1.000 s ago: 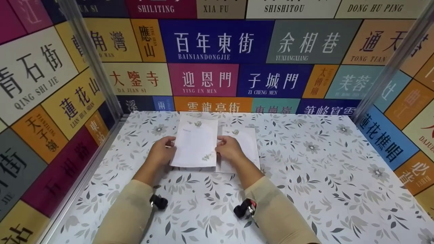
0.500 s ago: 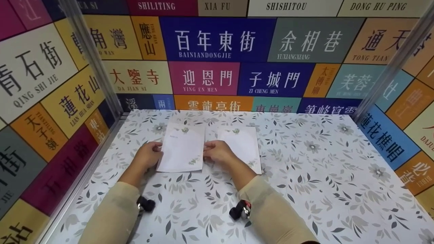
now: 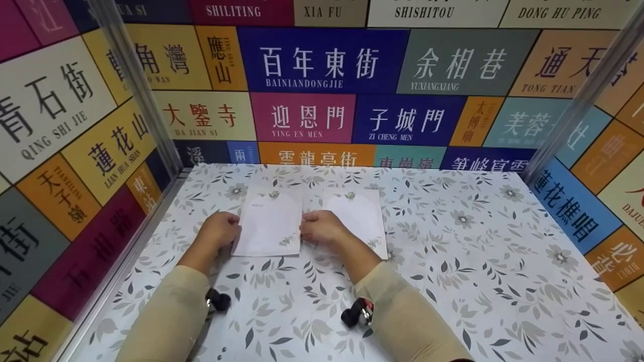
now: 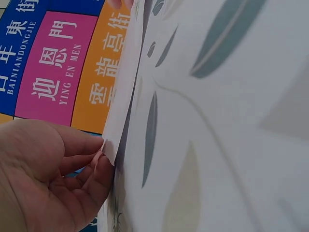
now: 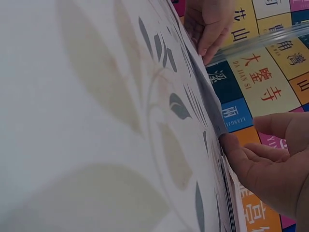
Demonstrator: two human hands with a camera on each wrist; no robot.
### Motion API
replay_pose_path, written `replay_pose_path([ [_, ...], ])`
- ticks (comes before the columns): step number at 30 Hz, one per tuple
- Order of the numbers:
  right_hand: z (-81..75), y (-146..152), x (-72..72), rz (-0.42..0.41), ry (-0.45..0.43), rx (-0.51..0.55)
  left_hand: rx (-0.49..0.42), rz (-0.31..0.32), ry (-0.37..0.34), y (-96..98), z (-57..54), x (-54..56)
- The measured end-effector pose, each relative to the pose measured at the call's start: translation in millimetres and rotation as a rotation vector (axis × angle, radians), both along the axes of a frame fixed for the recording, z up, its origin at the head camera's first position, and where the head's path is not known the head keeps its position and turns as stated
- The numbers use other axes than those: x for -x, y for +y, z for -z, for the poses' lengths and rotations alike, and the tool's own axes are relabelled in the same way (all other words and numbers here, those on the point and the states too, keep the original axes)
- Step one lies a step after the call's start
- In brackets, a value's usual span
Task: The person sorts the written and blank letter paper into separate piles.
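A white sheet of paper with a small floral print (image 3: 269,226) lies on the left of the table, between both hands. My left hand (image 3: 220,231) pinches its left edge between thumb and fingers, as the left wrist view (image 4: 63,179) shows. At the sheet's right edge is my right hand (image 3: 324,229). In the right wrist view its thumb stands apart from the fingers (image 5: 241,157), and a fingertip touches the sheet's edge. Another floral paper (image 3: 362,216), partly under the right forearm, looks like a pad of stacked sheets from the side.
A floral-patterned cloth (image 3: 453,281) covers the table. Panels with street-name signs (image 3: 322,60) enclose its back and sides, with clear posts (image 3: 146,95) at the corners. A black device (image 3: 219,300) is worn on each wrist.
Both hands have carried the sheet left and toward me, away from the other paper, and it now lies flat. The right thumb has parted from the sheet. Little moved in the last half second.
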State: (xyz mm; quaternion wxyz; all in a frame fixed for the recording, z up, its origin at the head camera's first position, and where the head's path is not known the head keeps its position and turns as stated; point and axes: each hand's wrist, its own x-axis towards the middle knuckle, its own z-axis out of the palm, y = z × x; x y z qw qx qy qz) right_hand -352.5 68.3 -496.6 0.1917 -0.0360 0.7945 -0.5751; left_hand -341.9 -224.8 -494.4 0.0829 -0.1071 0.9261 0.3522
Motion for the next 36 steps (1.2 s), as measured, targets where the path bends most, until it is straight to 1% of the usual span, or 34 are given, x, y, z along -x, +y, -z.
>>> replay_pose_path([
  [3, -1.8, 1.0, -1.2, -0.009, -0.003, -0.001, 0.013, 0.005, -0.032, 1.1, -3.0, 0.5],
  [5, -4.5, 2.1, -1.8, -0.008, -0.014, -0.02, 0.01, -0.008, -0.063, 2.0, -5.7, 1.6],
  [8, -8.6, 6.2, -1.4, -0.006, -0.01, -0.055, -0.009, -0.026, -0.084, 4.2, -9.6, 4.1],
  [12, -9.8, 15.6, -0.2, 0.024, 0.006, -0.009, -0.062, -0.024, -0.054, 10.1, -11.6, 10.1],
  [15, -8.4, 25.4, 0.0, 0.049, 0.024, 0.034, -0.083, -0.007, -0.024, 19.9, -11.4, 14.4],
  [18, -8.4, 37.5, -0.6, 0.062, 0.034, 0.035, -0.086, 0.018, 0.005, 33.8, -10.6, 17.2],
  [22, -11.1, 56.5, -0.9, 0.084, 0.034, 0.028, -0.095, 0.074, 0.071, 54.7, -10.4, 18.7],
  [25, -12.7, 72.4, -1.1, 0.111, 0.024, 0.039, -0.103, 0.13, 0.125, 71.1, -10.0, 19.9],
  [29, -12.1, 94.5, -1.4, 0.149, 0.009, 0.044, -0.138, 0.182, 0.163, 93.7, -11.0, 20.8],
  [31, -11.8, 105.6, -1.6, 0.165, 0.003, 0.044, -0.159, 0.181, 0.161, 105.3, -11.9, 21.4],
  [36, -12.0, 132.8, -1.9, 0.19, -0.007, 0.025, -0.201, 0.142, 0.118, 134.3, -12.4, 23.1],
])
